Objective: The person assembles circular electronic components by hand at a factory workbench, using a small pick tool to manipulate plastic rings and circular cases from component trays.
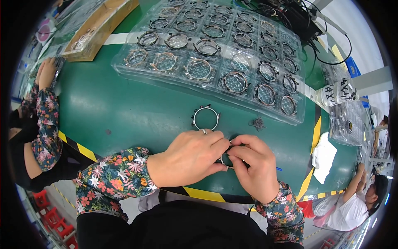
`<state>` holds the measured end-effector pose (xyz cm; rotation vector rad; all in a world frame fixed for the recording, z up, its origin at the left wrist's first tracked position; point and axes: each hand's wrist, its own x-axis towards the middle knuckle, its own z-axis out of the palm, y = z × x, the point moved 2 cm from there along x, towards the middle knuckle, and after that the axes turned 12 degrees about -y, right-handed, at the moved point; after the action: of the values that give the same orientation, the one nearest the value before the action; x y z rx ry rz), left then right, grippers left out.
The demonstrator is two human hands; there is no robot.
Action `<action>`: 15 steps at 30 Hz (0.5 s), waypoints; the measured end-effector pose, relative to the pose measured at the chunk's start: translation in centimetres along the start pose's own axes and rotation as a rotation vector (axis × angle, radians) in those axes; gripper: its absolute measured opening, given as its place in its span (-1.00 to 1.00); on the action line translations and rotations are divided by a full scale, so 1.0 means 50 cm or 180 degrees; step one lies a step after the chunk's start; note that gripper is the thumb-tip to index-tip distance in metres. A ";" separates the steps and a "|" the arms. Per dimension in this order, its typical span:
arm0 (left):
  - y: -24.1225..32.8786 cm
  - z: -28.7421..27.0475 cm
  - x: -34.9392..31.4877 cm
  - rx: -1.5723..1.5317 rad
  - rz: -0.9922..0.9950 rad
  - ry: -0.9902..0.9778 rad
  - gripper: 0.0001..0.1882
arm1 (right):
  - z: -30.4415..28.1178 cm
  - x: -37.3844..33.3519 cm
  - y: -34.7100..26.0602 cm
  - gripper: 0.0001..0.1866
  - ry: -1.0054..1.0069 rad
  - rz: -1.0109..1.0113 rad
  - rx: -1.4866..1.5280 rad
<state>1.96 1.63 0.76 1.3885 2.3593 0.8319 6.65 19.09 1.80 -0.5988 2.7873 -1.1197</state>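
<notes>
My left hand (190,157) is closed, its thumb and fingers pinching the left side of a round metal watch case (222,159). From the other side my right hand (256,161) grips the same case, thumb and forefinger pressed together at its upper edge. Whether a tiny part sits between those fingertips is too small to tell. Most of the case is hidden by my fingers. Just beyond my left knuckles, a second ring-shaped watch case (206,118) with dark lugs lies flat on the green table. A small heap of dark tiny parts (258,123) lies farther right.
A stack of clear plastic trays (166,76) holding several watch cases spans the far side. At far left stands an open cardboard box (85,54). A white cloth (324,157) lies by the striped right edge. Another person's hand (47,73) rests at left; cables (304,20) stand far right.
</notes>
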 end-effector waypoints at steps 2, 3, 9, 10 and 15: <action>0.001 0.000 0.000 0.0014 0.0009 0.0006 -0.51 | -0.001 -0.001 0.000 -0.84 -0.0001 -0.0016 -0.0012; 0.002 0.000 0.000 0.0024 0.0016 0.0011 -0.51 | -0.001 -0.001 0.000 -0.84 -0.0003 -0.0010 0.0004; 0.000 0.001 0.001 0.0062 0.0006 0.0000 -0.51 | -0.003 -0.002 0.000 -0.83 -0.0046 0.0025 0.0043; 0.000 0.000 0.001 0.0069 0.0008 0.0002 -0.51 | -0.003 -0.002 -0.001 -0.83 -0.0039 0.0006 0.0046; -0.002 -0.001 0.000 0.0044 -0.0001 -0.0027 -0.50 | 0.001 -0.001 0.003 -0.84 0.0009 -0.0016 0.0051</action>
<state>1.88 1.58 0.74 1.3942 2.3631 0.8095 6.65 19.17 1.65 -0.6033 2.7780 -1.1436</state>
